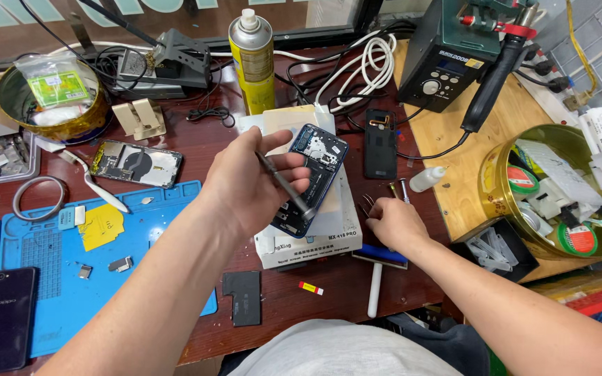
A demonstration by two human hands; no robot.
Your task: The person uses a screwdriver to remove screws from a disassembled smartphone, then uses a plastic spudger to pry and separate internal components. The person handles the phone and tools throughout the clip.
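Note:
My left hand (249, 184) holds an opened blue phone (316, 160) with its inner boards showing, raised above a white box (329, 230). A slim grey tool (283, 184) lies across the fingers of the same hand. My right hand (393, 223) rests low on the dark red table, fingers curled around thin metal tweezers (369, 204) by the box's right edge. Two screwdriver tips (398, 188) lie just beyond it.
A blue work mat (50, 278) with small parts and a dark phone (5, 317) lies left. Another opened phone (136, 162), a yellow spray can (252, 59), a black back cover (380, 143), a soldering station (447, 56) and a gold tin (559, 195) of tape stand around.

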